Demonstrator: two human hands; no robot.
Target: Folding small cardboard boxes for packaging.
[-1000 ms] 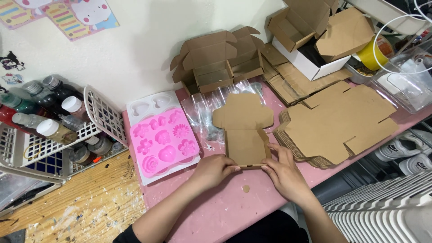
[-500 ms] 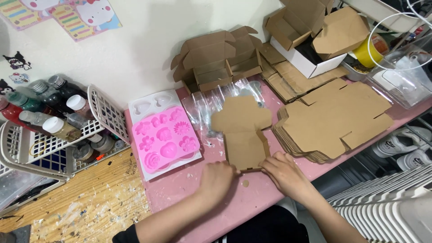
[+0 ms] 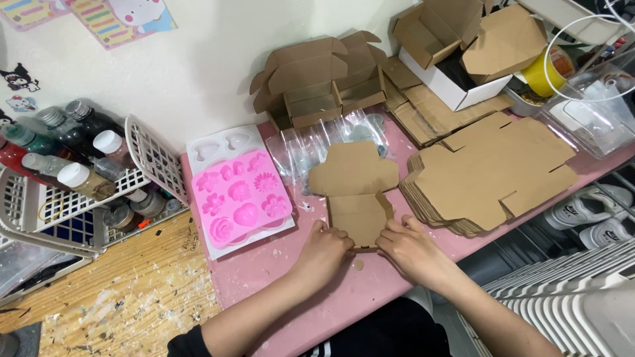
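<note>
Fingers of our left hand curl over the near-left edge of the flat cardboard box blank, pinching it against the table; our right hand mirrors that on the near-right edge, fingers bent and pressed on the cardboard w/ a side flap standing up just above them. Both hands are clamped on the blank, not spread. The blank lies on the pink tabletop, roughly centre, its far flaps resting over a few clear plastic bags. Just left of it sits a pink silicone mould on a white mould. To the right, close by but apart, is a stack of unfolded box blanks. Behind, vs. the wall, stand folded cardboard boxes. Far left, a white wire basket holds bottles.
</note>
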